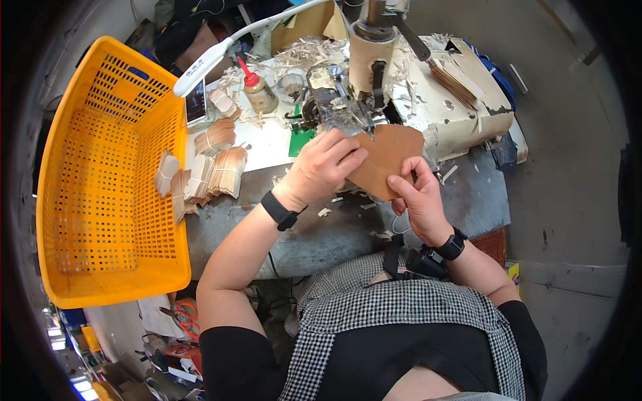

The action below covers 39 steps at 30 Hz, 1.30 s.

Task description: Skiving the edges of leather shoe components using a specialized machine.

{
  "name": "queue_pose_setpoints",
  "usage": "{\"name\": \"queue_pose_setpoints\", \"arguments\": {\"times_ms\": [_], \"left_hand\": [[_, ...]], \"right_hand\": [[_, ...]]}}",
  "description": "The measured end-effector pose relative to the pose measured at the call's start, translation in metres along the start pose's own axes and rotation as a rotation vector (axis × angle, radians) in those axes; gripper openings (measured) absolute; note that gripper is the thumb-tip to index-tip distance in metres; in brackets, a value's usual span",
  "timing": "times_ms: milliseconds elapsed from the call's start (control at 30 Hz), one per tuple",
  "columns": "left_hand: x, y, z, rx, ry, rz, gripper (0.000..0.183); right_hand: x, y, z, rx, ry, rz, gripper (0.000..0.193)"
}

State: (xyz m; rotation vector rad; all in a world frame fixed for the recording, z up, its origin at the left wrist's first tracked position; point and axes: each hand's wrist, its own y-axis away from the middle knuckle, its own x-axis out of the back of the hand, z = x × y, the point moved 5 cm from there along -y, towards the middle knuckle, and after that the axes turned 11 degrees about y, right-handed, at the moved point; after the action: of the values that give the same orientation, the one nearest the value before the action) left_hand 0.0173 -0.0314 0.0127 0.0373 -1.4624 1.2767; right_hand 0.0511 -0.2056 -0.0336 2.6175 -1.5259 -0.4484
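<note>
A flat brown leather piece [386, 157] with a notch in its far edge is held up in front of the machine [372, 60]. My left hand [328, 164] closes on its left edge, fingers bent over the top. At the near right edge, my right hand [420, 197] pinches it with the thumb on top, the other fingers partly hidden. Just beyond the piece is the machine's working head [328, 100], with pale shavings around it. Bundles of cut pieces [227, 170], tied with bands, lie left of my left hand.
A yellow perforated basket [180, 234] stands at the left. Nearby are a bottle with a red nozzle [261, 95], a white lamp arm [224, 47] and a phone-like screen [196, 103]. More brown pieces [453, 83] rest on the machine's right housing. Orange-handled scissors [187, 317] hang lower left.
</note>
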Motion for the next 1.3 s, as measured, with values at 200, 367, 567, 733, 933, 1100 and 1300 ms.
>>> {"name": "queue_pose_setpoints", "arguments": {"times_ms": [200, 367, 567, 733, 933, 1100, 1300], "left_hand": [[-0.003, -0.007, -0.005, 0.008, 0.0, -0.004, 0.043], [-0.006, -0.005, 0.001, 0.033, 0.02, -0.027, 0.049], [0.008, -0.002, 0.014, 0.078, 0.068, 0.011, 0.05], [0.038, 0.007, 0.008, 0.177, -0.076, 0.114, 0.031], [0.069, 0.022, -0.033, 0.45, -0.196, 0.18, 0.029], [0.056, 0.052, -0.122, 0.702, -0.094, 0.117, 0.036], [0.018, 0.042, -0.216, 0.761, -0.082, -0.228, 0.041]], "right_hand": [[0.0, -0.001, -0.001, 0.015, -0.008, 0.018, 0.025], [0.005, 0.0, -0.001, 0.036, -0.015, 0.049, 0.026], [0.011, 0.002, -0.001, 0.012, -0.028, 0.045, 0.025], [0.013, -0.001, -0.005, -0.017, -0.026, 0.029, 0.023], [0.013, 0.0, -0.006, -0.033, -0.007, 0.044, 0.023], [0.007, 0.004, -0.003, -0.035, -0.026, 0.052, 0.024], [-0.002, 0.01, -0.004, -0.079, -0.02, 0.129, 0.024]]}}
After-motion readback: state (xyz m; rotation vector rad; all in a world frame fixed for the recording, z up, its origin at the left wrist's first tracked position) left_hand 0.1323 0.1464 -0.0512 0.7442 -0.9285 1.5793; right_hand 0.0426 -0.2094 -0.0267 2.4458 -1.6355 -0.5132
